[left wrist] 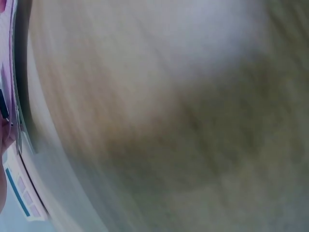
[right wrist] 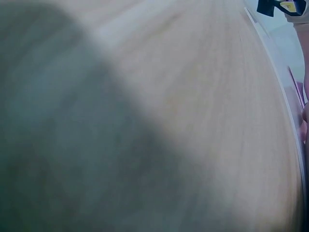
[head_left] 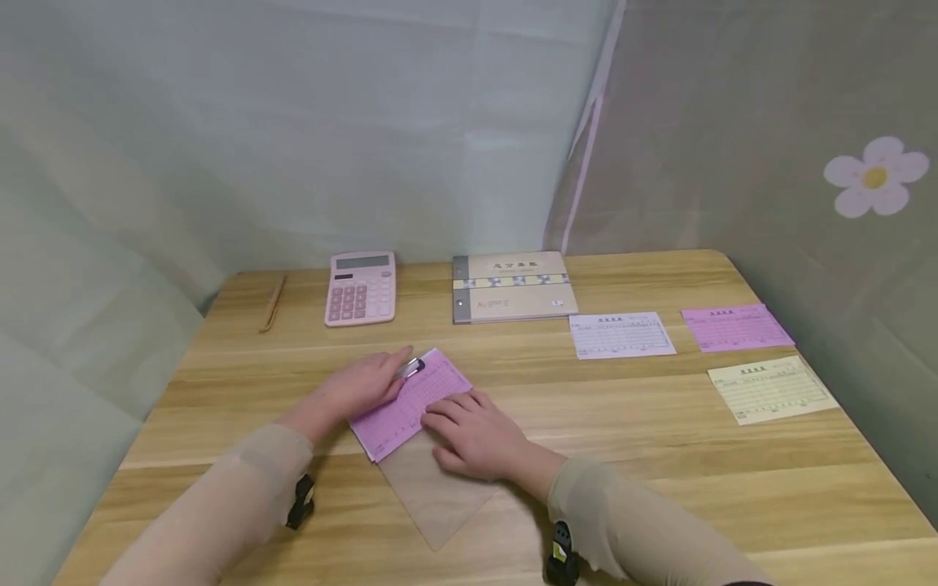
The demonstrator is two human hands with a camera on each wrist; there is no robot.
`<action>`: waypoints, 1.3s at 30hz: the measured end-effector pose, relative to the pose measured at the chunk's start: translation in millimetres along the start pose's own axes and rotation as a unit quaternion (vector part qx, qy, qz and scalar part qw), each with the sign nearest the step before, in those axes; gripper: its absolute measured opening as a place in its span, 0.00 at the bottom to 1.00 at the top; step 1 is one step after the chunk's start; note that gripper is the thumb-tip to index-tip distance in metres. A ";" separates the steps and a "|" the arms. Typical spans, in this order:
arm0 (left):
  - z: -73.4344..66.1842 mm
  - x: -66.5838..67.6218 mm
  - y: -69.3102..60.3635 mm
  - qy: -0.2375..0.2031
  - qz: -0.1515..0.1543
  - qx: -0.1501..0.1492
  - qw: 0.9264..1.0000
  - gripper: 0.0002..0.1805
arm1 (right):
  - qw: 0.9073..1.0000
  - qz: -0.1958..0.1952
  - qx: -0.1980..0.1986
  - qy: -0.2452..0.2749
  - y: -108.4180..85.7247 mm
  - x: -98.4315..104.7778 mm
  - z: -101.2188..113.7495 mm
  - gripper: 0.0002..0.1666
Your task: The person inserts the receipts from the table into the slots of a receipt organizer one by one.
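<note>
In the head view, a see-through clipboard (head_left: 437,500) lies slanted on the table, with a small stack of printed slips on its upper part and a pink slip (head_left: 410,407) on top. My left hand (head_left: 362,384) grips the clipboard's upper left edge beside the metal clip (head_left: 412,368). The right hand (head_left: 476,438) rests over the slips' lower right edge, its fingers laid on the pink paper. In the left wrist view, the stack's edge (left wrist: 14,72) shows only at the far left. The right wrist view catches just the clipboard's edge (right wrist: 285,96).
A pink calculator (head_left: 361,289), a ledger book (head_left: 513,286) and a thin brown stick-like thing (head_left: 273,303) lie along the back. White (head_left: 623,335), pink (head_left: 736,327) and yellow (head_left: 772,390) slips lie separately at the right. Curtains hang behind the table.
</note>
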State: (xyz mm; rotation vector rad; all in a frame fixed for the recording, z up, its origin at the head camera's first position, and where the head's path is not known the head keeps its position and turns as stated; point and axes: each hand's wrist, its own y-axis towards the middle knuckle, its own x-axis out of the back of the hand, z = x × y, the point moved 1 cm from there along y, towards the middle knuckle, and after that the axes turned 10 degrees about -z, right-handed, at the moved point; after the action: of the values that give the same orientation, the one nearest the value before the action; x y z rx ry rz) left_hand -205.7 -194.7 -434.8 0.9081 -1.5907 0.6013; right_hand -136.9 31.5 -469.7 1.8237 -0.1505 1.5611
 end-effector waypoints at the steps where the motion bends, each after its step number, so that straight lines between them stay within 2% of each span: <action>1: -0.2 0.0 0.1 -0.002 -0.001 0.002 1.000 0.32 | 1.000 0.001 -0.001 0.001 0.1 0.7 0.2 0.30; 9: -0.5 -1.5 0.1 -0.006 -0.006 0.004 1.000 0.32 | 1.000 0.030 -0.006 -0.005 -0.2 0.4 0.0 0.32; 18: 1.3 -1.8 0.4 -0.006 -0.003 0.012 1.000 0.35 | 1.000 0.029 -0.007 -0.006 1.6 1.4 -0.3 0.33; 21: 1.4 -3.5 0.7 -0.003 0.001 0.013 1.000 0.36 | 1.000 0.026 -0.013 0.007 1.1 2.5 -0.3 0.33; 24: 0.5 -4.6 0.3 0.011 -0.008 -0.003 1.000 0.37 | 0.999 0.018 -0.025 0.044 0.6 4.3 -1.8 0.32; 29: -0.5 -7.0 -2.1 0.032 -0.043 -0.032 0.998 0.39 | 0.989 -0.019 -0.065 0.134 1.0 17.2 -13.6 0.29; 33: 1.1 -11.6 -2.7 0.023 -0.044 -0.006 0.999 0.37 | 0.975 -0.024 -0.127 0.181 -3.0 35.6 -34.6 0.29; 36: 2.2 -13.8 -3.7 0.008 -0.049 0.010 0.999 0.35 | 0.964 -0.017 -0.178 0.195 -11.9 45.8 -53.1 0.30; 39: 3.3 -15.9 -5.1 0.008 -0.063 0.004 0.998 0.34 | 0.959 -0.025 -0.203 0.197 -23.5 49.7 -72.2 0.30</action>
State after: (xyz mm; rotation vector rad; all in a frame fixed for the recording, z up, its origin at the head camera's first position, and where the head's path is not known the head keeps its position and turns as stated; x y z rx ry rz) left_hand -202.7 -196.5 -451.5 0.9995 -1.5055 0.5248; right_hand -170.6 108.2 -434.8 1.1716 -0.2164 1.6795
